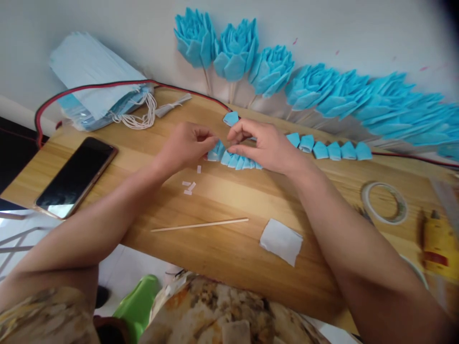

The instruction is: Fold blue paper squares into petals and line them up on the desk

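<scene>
My left hand is pinched closed at the edge of a blue folded petal, just above the wooden table. To its right, my right hand hovers with fingers curved; a gap shows between its thumb and index finger. Under that hand lies a row of overlapping blue petals, partly covered by the thumb. One loose petal lies behind my right hand, and several more petals line up to the right of its wrist. Small white strips are scattered in front of my left hand.
A thin wooden stick and a whitish square piece lie near the front edge. Left are a phone and a stack of face masks. Blue flowers lean along the wall. A tape roll and yellow tool are right.
</scene>
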